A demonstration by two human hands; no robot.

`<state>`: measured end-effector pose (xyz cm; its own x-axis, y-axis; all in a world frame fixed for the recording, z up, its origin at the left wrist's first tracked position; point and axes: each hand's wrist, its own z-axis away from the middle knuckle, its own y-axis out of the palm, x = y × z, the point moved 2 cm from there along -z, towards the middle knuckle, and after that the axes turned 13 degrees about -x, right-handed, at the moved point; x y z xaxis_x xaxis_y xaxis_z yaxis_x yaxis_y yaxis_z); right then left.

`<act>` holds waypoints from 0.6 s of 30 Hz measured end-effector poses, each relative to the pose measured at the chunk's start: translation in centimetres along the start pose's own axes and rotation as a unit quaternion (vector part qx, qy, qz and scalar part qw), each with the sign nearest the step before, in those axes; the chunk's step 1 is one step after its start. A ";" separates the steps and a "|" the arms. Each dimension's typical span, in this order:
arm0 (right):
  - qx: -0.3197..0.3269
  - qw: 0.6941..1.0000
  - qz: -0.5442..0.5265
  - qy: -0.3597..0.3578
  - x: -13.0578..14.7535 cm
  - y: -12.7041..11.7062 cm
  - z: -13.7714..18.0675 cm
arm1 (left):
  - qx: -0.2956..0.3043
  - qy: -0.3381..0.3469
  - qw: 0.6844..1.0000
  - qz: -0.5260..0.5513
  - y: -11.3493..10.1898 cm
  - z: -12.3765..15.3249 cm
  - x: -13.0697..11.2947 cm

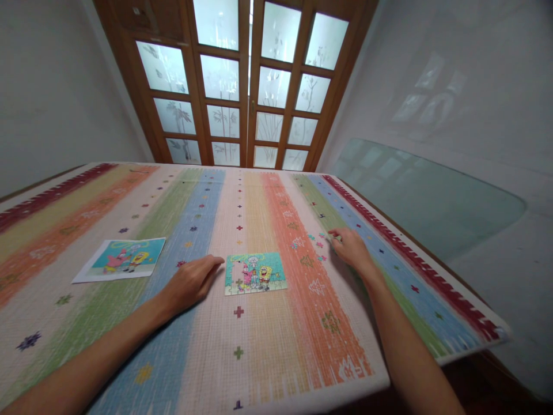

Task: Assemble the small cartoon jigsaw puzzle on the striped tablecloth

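A small cartoon jigsaw puzzle (255,273) lies flat near the middle of the striped tablecloth (276,346), almost fully put together. My left hand (193,281) rests palm down just left of it, fingers stretched out toward its left edge. My right hand (351,248) is farther right, fingers curled and pinching at a small loose puzzle piece (336,237) on the cloth. A printed picture (123,259) of the same cartoon scene lies at the left.
The table's right edge (432,271) runs diagonally close to my right arm. A sheet of greenish glass (432,196) leans against the right wall. Wooden doors with frosted panes (250,86) stand behind the table.
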<state>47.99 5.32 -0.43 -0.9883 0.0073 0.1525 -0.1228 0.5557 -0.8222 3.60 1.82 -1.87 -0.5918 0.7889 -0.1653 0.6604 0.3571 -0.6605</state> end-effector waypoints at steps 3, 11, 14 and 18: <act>0.019 0.999 -0.002 -0.031 -0.4 0.4 0.2 | 0.012 -0.023 0.999 -0.041 0.0 -0.2 -0.3; 0.053 0.996 -0.054 -0.055 0.5 1.0 0.8 | 0.065 -0.058 0.995 -0.048 0.3 -0.1 0.0; 0.060 0.995 -0.055 -0.058 0.9 1.1 0.8 | 0.087 -0.049 0.994 -0.052 0.4 -0.1 0.1; 0.067 0.992 -0.085 -0.061 1.1 0.8 0.5 | 0.082 -0.045 0.995 -0.041 0.3 -0.2 0.0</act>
<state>46.74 5.36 -1.18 -0.9546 -0.1834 0.2347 -0.2922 0.4247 -0.8568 3.90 2.03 -1.97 -0.6850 0.7093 -0.1663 0.5283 0.3263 -0.7838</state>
